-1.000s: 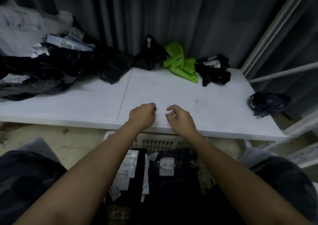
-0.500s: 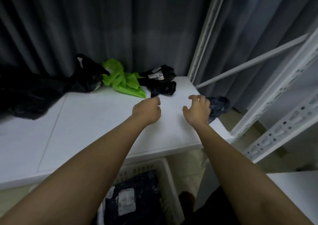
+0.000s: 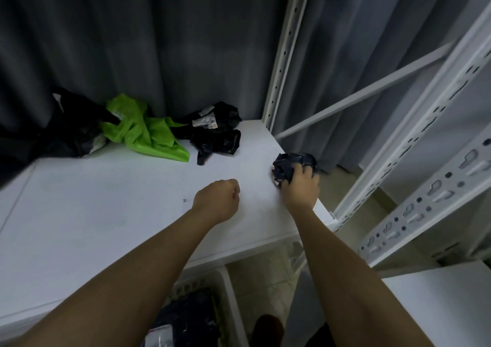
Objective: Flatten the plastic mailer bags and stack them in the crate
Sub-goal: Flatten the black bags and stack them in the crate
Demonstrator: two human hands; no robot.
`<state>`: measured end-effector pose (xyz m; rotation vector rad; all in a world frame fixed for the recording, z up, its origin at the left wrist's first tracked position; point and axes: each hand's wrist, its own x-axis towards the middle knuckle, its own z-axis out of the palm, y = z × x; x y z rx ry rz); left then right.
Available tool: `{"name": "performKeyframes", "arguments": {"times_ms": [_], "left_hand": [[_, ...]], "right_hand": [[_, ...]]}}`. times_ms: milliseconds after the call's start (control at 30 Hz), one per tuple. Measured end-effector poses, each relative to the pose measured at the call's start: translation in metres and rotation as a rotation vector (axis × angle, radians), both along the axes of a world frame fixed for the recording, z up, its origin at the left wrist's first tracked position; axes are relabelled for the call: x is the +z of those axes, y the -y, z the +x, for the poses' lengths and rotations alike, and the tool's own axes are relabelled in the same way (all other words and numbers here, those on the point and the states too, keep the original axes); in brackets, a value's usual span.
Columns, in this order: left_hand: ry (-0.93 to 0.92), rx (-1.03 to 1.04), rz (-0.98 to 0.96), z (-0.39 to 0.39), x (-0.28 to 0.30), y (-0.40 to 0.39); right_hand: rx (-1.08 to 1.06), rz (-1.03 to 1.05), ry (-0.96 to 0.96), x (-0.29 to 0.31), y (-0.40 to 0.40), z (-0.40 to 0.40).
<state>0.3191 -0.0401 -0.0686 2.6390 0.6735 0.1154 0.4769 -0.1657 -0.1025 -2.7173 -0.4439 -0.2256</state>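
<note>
Right hand works at the surface's right edge, fingers curled around a crumpled dark bag at the corner. Left hand hovers just beside, fingers curled, holding nothing. Bare surface lies left of both hands. Beyond the fingers: green bag, black bags. Below, the crate holds flattened dark bags.

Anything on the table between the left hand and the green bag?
Head view: nothing; only bare white table lies between the left hand and the green bag.
</note>
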Motion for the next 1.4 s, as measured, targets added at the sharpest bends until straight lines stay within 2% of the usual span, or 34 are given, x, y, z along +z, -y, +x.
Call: {"name": "performKeyframes", "arguments": {"times_ms": [133,267,367,467,533,600,767,933,1167,1400], "left_hand": [[0.002,0.031,-0.016,-0.016,0.001,-0.008],[0.051,0.09,-0.016,-0.042,0.009,-0.023],[0.143,0.192,-0.047,-0.071,0.019,-0.04],[0.295,0.362,-0.187,-0.113,0.03,-0.071],[0.383,0.443,-0.299,-0.145,0.033,-0.091],[0.396,0.504,-0.359,-0.179,0.032,-0.109],[0.428,0.578,-0.479,-0.241,0.026,-0.135],[0.501,0.579,-0.661,-0.261,0.016,-0.143],[0.652,0.671,-0.807,-0.268,0.004,-0.155],[0.651,0.708,-0.921,-0.267,0.0,-0.159]], "right_hand": [[0.135,0.239,0.063,0.011,-0.01,-0.017],[0.379,0.55,0.04,0.037,-0.035,-0.06],[0.534,0.743,-0.081,0.054,-0.058,-0.101],[0.639,0.853,-0.315,0.061,-0.085,-0.15],[0.684,0.88,-0.478,0.057,-0.099,-0.179],[0.712,0.885,-0.601,0.051,-0.111,-0.203],[0.723,0.882,-0.786,0.039,-0.135,-0.24],[0.732,0.835,-0.852,0.021,-0.15,-0.253],[0.678,0.846,-0.903,0.011,-0.174,-0.244],[0.588,0.809,-0.906,-0.003,-0.183,-0.243]]}}
